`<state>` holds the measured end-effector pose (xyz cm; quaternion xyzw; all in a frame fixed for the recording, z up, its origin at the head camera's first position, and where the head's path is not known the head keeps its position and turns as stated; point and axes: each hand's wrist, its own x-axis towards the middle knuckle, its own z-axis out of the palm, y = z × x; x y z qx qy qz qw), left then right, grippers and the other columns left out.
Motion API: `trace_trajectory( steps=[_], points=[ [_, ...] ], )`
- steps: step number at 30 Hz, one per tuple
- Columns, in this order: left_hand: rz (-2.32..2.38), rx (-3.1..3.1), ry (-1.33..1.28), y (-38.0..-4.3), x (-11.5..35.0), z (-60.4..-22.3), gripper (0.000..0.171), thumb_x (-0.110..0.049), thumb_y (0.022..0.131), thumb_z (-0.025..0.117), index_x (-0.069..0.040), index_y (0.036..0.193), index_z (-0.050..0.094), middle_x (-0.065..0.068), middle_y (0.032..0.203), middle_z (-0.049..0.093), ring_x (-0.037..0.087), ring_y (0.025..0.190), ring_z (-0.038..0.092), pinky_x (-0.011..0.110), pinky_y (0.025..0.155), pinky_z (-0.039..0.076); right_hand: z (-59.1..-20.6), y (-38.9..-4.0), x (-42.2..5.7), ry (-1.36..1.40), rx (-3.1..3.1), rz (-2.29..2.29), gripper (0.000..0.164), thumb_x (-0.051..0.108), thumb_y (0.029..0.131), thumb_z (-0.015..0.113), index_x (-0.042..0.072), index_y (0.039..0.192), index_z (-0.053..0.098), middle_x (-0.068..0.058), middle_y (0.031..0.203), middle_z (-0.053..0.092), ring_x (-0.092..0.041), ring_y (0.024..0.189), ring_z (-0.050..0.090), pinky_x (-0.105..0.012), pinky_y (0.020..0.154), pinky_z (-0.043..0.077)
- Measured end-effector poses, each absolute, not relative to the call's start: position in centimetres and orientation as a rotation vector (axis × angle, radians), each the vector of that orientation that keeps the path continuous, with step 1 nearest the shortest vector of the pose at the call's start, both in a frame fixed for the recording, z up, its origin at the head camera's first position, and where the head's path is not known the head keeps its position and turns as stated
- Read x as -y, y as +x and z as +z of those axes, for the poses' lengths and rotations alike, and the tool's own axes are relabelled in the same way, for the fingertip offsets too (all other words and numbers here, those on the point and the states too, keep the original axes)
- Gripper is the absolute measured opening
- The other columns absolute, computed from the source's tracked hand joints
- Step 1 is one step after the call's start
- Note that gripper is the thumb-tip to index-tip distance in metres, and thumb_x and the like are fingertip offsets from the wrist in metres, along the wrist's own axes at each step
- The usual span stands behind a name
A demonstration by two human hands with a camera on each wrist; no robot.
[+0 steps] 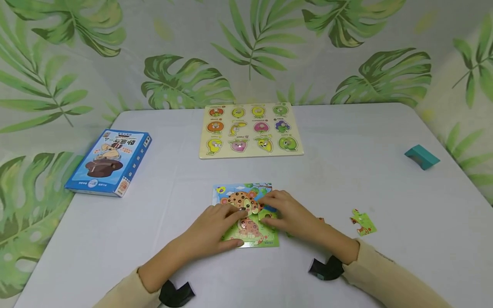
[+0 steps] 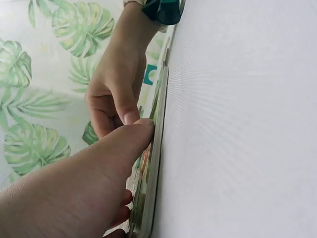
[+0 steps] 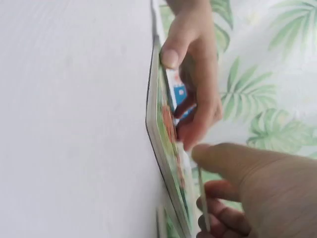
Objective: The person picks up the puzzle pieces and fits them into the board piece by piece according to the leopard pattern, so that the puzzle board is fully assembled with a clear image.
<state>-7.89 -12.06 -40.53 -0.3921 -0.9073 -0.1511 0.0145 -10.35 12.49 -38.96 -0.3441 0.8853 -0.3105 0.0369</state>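
A square leopard jigsaw puzzle (image 1: 250, 242) in a thin tray lies flat in front of me. My left hand (image 1: 212, 226) rests on its left side, fingertips over the leopard picture and thumb near the lower edge. At the puzzle's right side, my right hand (image 1: 289, 213) pinches a thin jigsaw piece (image 3: 203, 198) between thumb and fingers. The right wrist view shows that piece edge-on, tilted and raised off the tray. Its printed face is mostly hidden by the hand.
A loose green jigsaw piece (image 1: 366, 223) lies to the right, and others are partly hidden beneath my right forearm. Behind the puzzle lies a wooden fruit board (image 1: 250, 155). A blue game box (image 1: 108, 162) is at the left, a teal block (image 1: 422, 157) at the far right.
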Motion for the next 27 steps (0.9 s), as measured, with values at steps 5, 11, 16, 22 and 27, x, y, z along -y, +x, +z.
trace_trajectory(
  steps=[5, 11, 16, 22, 27],
  points=[
    [-0.509, 2.818, -1.241, -8.3, 12.1, -41.0, 0.067, -0.056, 0.081, 0.053, -0.027, 0.138, 0.036, -0.003, 0.115, 0.041, 0.013, 0.102, 0.037, 0.034, 0.084, 0.034, -39.7, -10.4, -11.9, -1.094, -2.733, -0.909, 0.041, 0.026, 0.081, 0.068, 0.008, 0.117, 0.060, -0.003, 0.111, 0.053, -0.021, 0.105, 0.045, -0.038, 0.088, 0.040],
    [-0.521, 2.846, -1.233, -8.3, 12.2, -40.9, 0.066, -0.056, 0.081, 0.053, -0.028, 0.138, 0.036, 0.000, 0.118, 0.040, 0.015, 0.106, 0.036, 0.036, 0.090, 0.031, -39.9, -10.6, -11.5, -1.105, -2.767, -0.894, 0.041, 0.026, 0.079, 0.069, 0.007, 0.115, 0.061, -0.002, 0.109, 0.053, -0.020, 0.103, 0.045, -0.039, 0.087, 0.038],
    [-0.496, 2.853, -1.226, -8.2, 12.2, -40.8, 0.066, -0.057, 0.082, 0.051, -0.027, 0.138, 0.037, 0.003, 0.126, 0.038, 0.019, 0.116, 0.032, 0.039, 0.097, 0.024, -39.9, -10.6, -11.4, -1.064, -2.784, -0.875, 0.042, 0.029, 0.078, 0.070, 0.010, 0.115, 0.063, 0.002, 0.106, 0.052, -0.017, 0.099, 0.044, -0.038, 0.084, 0.034],
    [-0.450, 2.846, -1.227, -8.1, 12.3, -40.8, 0.064, -0.059, 0.083, 0.046, -0.026, 0.138, 0.038, 0.004, 0.140, 0.029, 0.025, 0.128, 0.020, 0.050, 0.103, 0.009, -39.3, -10.3, -11.8, -1.006, -2.771, -0.723, 0.052, 0.043, 0.080, 0.064, 0.017, 0.124, 0.056, -0.002, 0.120, 0.044, -0.023, 0.112, 0.036, -0.042, 0.092, 0.026],
    [-0.438, 2.848, -1.224, -8.0, 12.3, -40.9, 0.064, -0.059, 0.084, 0.046, -0.026, 0.138, 0.037, 0.003, 0.141, 0.028, 0.026, 0.129, 0.020, 0.052, 0.103, 0.008, -39.0, -10.3, -12.6, -1.060, -2.692, -0.572, 0.061, 0.051, 0.084, 0.054, 0.023, 0.136, 0.041, -0.006, 0.135, 0.034, -0.030, 0.124, 0.026, -0.050, 0.098, 0.018]
  ],
)
